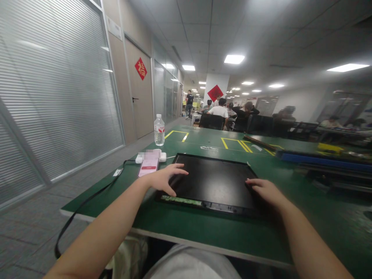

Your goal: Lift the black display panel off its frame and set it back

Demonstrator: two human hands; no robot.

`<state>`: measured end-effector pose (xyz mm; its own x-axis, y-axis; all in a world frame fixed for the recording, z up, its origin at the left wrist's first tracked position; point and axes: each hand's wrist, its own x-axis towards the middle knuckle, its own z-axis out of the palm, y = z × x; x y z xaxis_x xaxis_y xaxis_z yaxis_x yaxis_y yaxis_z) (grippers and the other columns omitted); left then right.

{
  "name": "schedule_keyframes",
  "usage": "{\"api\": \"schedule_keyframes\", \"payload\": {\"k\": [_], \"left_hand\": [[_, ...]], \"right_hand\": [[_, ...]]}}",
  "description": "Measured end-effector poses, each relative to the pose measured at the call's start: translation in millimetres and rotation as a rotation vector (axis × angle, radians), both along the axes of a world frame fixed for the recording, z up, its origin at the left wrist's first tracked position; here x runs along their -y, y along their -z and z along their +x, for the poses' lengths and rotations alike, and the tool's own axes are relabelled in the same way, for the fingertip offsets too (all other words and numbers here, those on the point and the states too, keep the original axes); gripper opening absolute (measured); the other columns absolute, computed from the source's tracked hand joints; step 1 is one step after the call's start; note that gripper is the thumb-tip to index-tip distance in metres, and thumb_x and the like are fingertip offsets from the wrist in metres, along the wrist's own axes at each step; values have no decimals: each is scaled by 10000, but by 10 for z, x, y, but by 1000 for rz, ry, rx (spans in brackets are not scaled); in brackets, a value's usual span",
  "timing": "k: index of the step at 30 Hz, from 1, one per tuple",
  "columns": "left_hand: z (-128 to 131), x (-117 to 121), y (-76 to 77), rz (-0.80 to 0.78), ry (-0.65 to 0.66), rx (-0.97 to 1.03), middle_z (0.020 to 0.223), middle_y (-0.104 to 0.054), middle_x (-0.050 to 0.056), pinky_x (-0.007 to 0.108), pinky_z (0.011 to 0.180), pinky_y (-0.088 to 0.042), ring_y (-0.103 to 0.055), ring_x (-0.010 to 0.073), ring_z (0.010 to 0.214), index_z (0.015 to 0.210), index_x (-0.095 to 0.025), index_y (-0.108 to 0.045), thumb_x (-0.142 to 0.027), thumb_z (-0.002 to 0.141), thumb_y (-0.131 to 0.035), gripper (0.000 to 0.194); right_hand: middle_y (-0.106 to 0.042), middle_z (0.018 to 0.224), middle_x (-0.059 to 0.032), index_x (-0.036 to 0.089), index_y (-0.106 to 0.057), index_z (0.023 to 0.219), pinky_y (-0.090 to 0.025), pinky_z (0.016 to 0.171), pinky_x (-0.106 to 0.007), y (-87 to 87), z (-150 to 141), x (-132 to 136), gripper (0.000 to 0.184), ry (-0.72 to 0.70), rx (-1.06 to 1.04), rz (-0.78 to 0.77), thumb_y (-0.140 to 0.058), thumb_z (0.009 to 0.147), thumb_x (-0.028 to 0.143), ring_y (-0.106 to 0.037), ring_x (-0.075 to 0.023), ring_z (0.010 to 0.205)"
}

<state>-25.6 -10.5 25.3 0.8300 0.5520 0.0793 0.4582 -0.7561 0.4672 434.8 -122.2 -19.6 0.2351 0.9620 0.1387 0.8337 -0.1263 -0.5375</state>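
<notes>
A flat black panel (215, 180) in a thin dark frame lies on the green table (261, 236) in front of me, with a strip of green circuit board (181, 200) showing along its near edge. My left hand (164, 178) rests on the panel's left edge, fingers spread. My right hand (266, 190) lies on the panel's right edge, fingers stretched flat. Neither hand holds anything.
A phone (149, 164) with a pink screen lies left of the panel on a white power strip (162, 157), whose black cable (87, 201) hangs off the table. A water bottle (159, 130) stands behind. Long dark and blue parts (322, 161) lie at right. People sit far back.
</notes>
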Motion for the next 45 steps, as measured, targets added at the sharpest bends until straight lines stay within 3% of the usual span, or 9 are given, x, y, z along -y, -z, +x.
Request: {"api": "schedule_keyframes", "payload": {"k": [9, 15, 18, 21, 24, 27, 30, 37, 45], "left_hand": [[29, 12, -11, 15, 103, 69, 1596, -302, 99, 454, 1167, -294, -343, 338, 1438, 1385, -289, -543, -256, 590, -853, 853], [27, 17, -10, 11, 92, 91, 1591, -324, 81, 432, 1164, -303, -358, 336, 1430, 1369, -296, -566, -279, 595, -845, 823], [28, 16, -2, 4, 37, 84, 1575, -355, 92, 434, 1156, -316, -370, 340, 1421, 1342, -286, -592, -372, 609, -849, 782], [54, -17, 45, 50, -100, 90, 1515, -433, 124, 431, 1139, -345, -428, 327, 1380, 1296, -237, -628, -448, 724, -757, 624], [90, -84, 122, 159, -302, 74, 1426, -511, 164, 428, 1136, -354, -470, 330, 1337, 1246, -163, -661, -420, 832, -627, 488], [116, -147, 185, 226, -425, -4, 1324, -593, 169, 430, 1117, -379, -537, 332, 1258, 1180, -145, -703, -319, 853, -560, 397], [131, -173, 209, 245, -453, -67, 1242, -654, 145, 409, 1081, -417, -589, 306, 1181, 1142, -163, -728, -236, 847, -516, 371], [146, -161, 186, 254, -447, -148, 1205, -679, 149, 364, 1034, -452, -619, 282, 1141, 1110, -151, -750, -79, 805, -426, 451], [105, -232, 225, 214, -417, -85, 1188, -671, 163, 382, 1031, -449, -615, 301, 1126, 1114, -151, -752, -72, 735, -476, 476]], "right_hand": [[-664, 1288, -17, 247, -781, 1059, -349, 1127, -368, 18, 28, 4, 419, 2, -12, -44, -503, 748, 209, -577, -231, 1247], [-681, 1263, -19, 239, -784, 1045, -372, 1105, -353, -8, -17, 20, 410, 12, -5, -32, -499, 754, 202, -594, -230, 1221], [-708, 1212, -13, 247, -788, 1026, -402, 1074, -345, -43, -30, 28, 396, 39, 3, -16, -497, 761, 202, -613, -230, 1188], [-735, 1141, -21, 261, -785, 1030, -454, 1008, -342, -81, 4, 30, 381, 134, 50, 30, -503, 774, 225, -646, -239, 1114], [-724, 1162, -42, 252, -776, 1054, -474, 978, -342, -96, 83, 25, 389, 237, 131, 38, -506, 774, 242, -649, -252, 1101], [-721, 1162, -86, 207, -771, 1080, -484, 969, -372, -70, 176, 14, 411, 304, 177, -76, -525, 753, 248, -645, -287, 1108], [-728, 1141, -97, 207, -774, 1079, -506, 936, -391, -14, 249, -3, 425, 331, 174, -158, -547, 721, 243, -661, -301, 1076], [-735, 1126, -96, 221, -789, 1033, -521, 899, -357, 110, 355, -56, 466, 332, 158, -117, -536, 649, 147, -673, -291, 1070], [-754, 1059, -96, 212, -789, 994, -534, 815, -332, 209, 454, -83, 458, 326, 41, -64, -513, 634, 144, -696, -271, 994]]}}
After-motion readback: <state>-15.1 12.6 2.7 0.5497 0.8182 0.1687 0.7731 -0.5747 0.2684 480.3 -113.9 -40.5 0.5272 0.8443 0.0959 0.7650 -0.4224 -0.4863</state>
